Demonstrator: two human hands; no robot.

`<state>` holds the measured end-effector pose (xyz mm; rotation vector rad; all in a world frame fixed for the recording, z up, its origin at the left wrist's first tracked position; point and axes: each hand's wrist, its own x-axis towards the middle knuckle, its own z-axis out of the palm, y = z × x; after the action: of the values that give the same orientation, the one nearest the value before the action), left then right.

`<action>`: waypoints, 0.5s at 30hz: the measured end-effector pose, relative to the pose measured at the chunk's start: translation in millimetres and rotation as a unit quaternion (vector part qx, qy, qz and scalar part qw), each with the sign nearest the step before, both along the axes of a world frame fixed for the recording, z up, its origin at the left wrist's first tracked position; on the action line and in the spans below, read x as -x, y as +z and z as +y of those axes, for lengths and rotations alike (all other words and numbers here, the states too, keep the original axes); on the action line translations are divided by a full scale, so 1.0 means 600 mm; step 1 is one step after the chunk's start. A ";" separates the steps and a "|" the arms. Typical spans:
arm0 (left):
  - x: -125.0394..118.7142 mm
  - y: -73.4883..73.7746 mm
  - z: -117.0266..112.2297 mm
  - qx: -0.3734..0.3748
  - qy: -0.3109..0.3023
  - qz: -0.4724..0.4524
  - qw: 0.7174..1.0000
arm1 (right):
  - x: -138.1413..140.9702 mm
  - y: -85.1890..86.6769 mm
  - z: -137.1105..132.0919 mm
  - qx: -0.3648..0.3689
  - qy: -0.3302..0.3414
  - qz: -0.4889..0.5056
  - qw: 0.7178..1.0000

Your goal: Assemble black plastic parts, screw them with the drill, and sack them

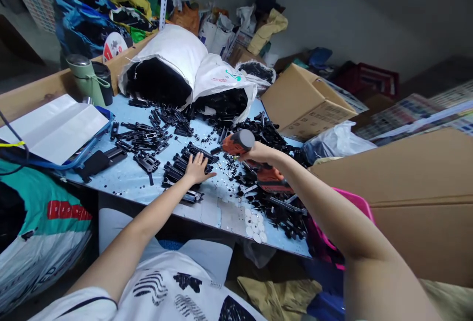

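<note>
My right hand (255,153) is wrapped round an orange and black cordless drill (233,143), its nose pointing left over the table. Below that hand the drill's orange lower end shows beside my forearm. My left hand (197,169) lies flat with fingers spread on a row of long black plastic parts (180,163) set side by side. The drill's tip is close to the far end of this row. Small screws (207,140) are scattered just beyond it. To the right, under the drill, spreads a heap of mixed black parts (271,208).
Two white sacks (173,48) of black parts lie at the table's back. A cardboard box (303,99) stands behind the right heap. Left are a blue tray (70,163) with paper and a green tumbler (85,80). White round discs (254,223) lie near the front edge.
</note>
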<state>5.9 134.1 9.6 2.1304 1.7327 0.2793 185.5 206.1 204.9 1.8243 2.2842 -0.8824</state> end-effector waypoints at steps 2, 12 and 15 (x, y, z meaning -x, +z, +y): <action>-0.012 -0.006 0.005 0.002 -0.017 -0.006 1.000 | 0.064 0.002 0.026 0.022 0.044 -0.051 0.997; -0.017 -0.025 0.008 -0.039 -0.017 -0.030 0.999 | 0.237 0.001 0.110 0.071 0.168 -0.220 0.958; -0.017 -0.029 0.010 -0.038 -0.025 -0.032 0.998 | 0.242 -0.004 0.111 0.073 0.176 -0.220 0.957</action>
<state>16.2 140.4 -7.8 2.1907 1.6558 0.4016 40.6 272.4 202.8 1.3271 2.0938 -0.5088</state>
